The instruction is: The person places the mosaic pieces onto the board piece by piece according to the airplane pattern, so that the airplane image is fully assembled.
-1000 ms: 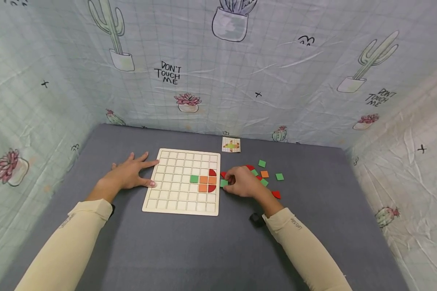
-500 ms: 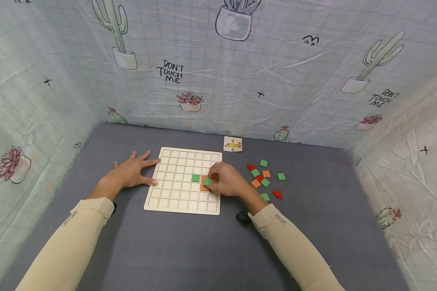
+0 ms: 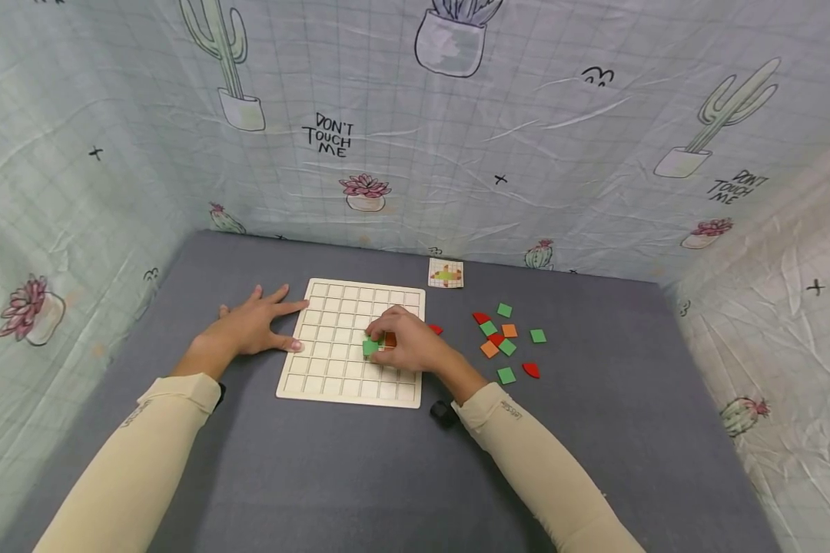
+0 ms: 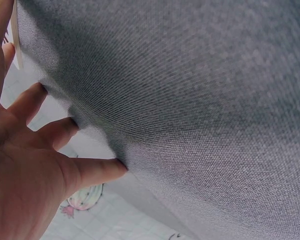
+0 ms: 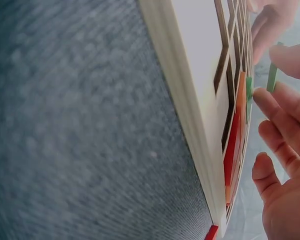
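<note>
A pale wooden grid board (image 3: 325, 361) lies on the table. My left hand (image 3: 249, 326) has its fingers spread, with index finger and thumb at the board's left edge; in the left wrist view its other fingertips (image 4: 117, 167) rest on the cloth. My right hand (image 3: 408, 342) is over the board and pinches a green square tile (image 3: 370, 348) between thumb and fingers. In the right wrist view this green tile (image 5: 272, 75) stands edge-on above the board. Orange (image 5: 241, 85) and red (image 5: 232, 147) pieces sit in the grid, partly hidden by the right hand in the head view.
Loose green, orange and red pieces (image 3: 507, 347) are scattered right of the board. One red piece (image 3: 436, 329) lies by its right edge. A small pattern card (image 3: 446, 273) is behind, near the printed cloth wall (image 3: 415, 215). Grey cloth (image 3: 304, 476) covers the table.
My right hand has picked up the green tile beside the board and carried it left over the grid. My left hand stays at the board's left edge. The head view has shifted slightly.
</note>
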A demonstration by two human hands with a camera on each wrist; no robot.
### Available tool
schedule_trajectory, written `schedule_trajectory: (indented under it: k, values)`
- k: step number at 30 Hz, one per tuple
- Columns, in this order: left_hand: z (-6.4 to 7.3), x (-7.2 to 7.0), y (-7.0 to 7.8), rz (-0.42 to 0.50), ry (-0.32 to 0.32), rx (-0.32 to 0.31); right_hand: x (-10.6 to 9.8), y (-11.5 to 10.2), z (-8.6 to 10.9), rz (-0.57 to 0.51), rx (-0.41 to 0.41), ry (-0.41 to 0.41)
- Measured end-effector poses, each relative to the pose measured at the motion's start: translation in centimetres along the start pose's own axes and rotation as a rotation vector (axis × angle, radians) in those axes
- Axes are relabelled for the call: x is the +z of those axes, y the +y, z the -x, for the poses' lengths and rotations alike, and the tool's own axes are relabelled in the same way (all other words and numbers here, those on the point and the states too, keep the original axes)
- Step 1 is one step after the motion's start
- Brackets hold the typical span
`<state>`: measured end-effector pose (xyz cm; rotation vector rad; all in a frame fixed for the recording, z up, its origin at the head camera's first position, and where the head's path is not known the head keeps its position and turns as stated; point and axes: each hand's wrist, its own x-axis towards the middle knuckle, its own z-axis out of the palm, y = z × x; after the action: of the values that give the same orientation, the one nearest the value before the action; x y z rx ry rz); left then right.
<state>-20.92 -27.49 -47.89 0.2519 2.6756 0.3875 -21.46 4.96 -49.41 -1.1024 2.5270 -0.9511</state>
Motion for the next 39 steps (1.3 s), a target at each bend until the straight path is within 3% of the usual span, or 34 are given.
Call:
schedule_trajectory:
  k: [21,39]
  values:
    - [0.01,0.13,-0.16,0.002,0.005,0.011,0.58,0.08,0.03,0.132,0.030,0.035]
    - [-0.21,0.21,-0.22,-0.001,0.002,-0.002,0.67,-0.25,0.21,0.161,0.039,0.032]
